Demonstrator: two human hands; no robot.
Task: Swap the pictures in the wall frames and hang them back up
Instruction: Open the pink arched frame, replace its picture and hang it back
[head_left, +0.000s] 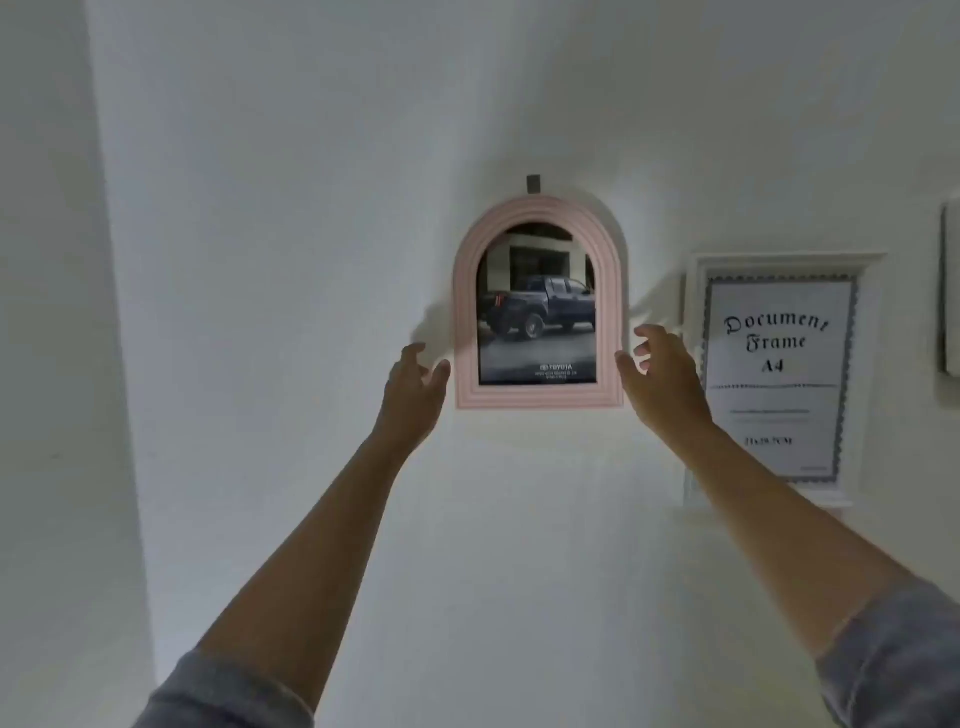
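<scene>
On the white wall (311, 208) the pink arched frame (540, 399) hangs from a dark hook (533, 183), truck picture (537, 312) inside, with a white document frame (779, 258) close on its right. The left hand (413, 387) and right hand (662, 376) flank its lower edges, fingers spread, holding nothing. Bare wall lies left and below.

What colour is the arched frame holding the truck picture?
The arched frame is pale pink, with stepped ridges; the head view shows it clearly.
</scene>
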